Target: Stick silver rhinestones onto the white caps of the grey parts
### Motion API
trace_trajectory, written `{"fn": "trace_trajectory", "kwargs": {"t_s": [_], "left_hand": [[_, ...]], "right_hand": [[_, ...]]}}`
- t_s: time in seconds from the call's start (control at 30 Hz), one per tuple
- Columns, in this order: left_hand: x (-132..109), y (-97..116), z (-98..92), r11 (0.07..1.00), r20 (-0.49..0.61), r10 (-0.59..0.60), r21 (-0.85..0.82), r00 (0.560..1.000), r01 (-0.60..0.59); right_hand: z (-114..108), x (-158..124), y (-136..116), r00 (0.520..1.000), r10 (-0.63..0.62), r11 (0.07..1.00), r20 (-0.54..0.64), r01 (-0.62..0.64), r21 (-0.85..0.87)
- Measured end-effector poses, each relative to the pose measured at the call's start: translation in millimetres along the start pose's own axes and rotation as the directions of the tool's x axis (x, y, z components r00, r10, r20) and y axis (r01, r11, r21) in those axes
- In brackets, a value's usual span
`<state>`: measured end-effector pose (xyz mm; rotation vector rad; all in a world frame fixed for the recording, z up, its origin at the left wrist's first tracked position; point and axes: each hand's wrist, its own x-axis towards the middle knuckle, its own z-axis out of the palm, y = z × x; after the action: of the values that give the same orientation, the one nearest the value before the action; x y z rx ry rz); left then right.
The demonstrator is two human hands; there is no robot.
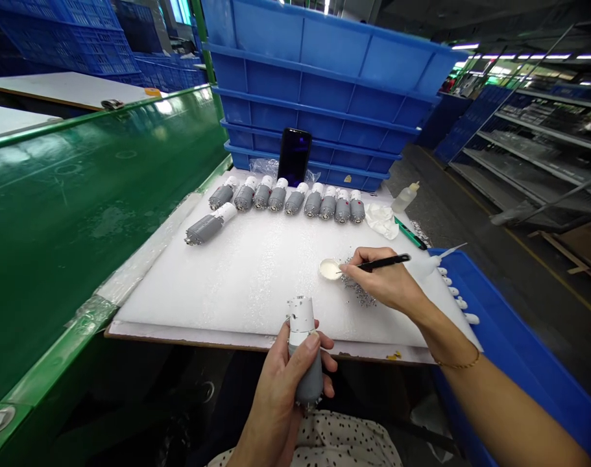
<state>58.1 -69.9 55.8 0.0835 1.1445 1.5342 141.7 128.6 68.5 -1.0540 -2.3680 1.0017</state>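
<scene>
My left hand [280,383] is closed around a grey motor with a white gear head [302,344], held upright near the front edge of the white foam pad [237,272]. My right hand [390,282] pinches a thin black brush [385,262], its tip resting at a small white dish of grease [329,268]. A heap of tiny metal parts [358,292] lies just under that hand. A row of several finished grey motors [295,198] lies along the pad's far edge, and one more motor [208,226] lies apart at the left.
Stacked blue crates [324,97] stand behind the pad with a black phone [294,155] leaning on them. A small bottle [405,196], a white cloth [381,220] and a green pen [410,233] lie at the right. A blue bin [509,350] sits right; a green conveyor [81,194] runs left.
</scene>
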Motion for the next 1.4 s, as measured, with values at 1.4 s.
{"fn": "trace_trajectory", "kwargs": {"t_s": [1.4], "left_hand": [[3,-9,2.4,0.979,0.133,-0.114,-0.155,0.985,0.134]], "right_hand": [[8,-74,-35,0.985,-0.083,0.936,-0.152,0.130,0.327]]}}
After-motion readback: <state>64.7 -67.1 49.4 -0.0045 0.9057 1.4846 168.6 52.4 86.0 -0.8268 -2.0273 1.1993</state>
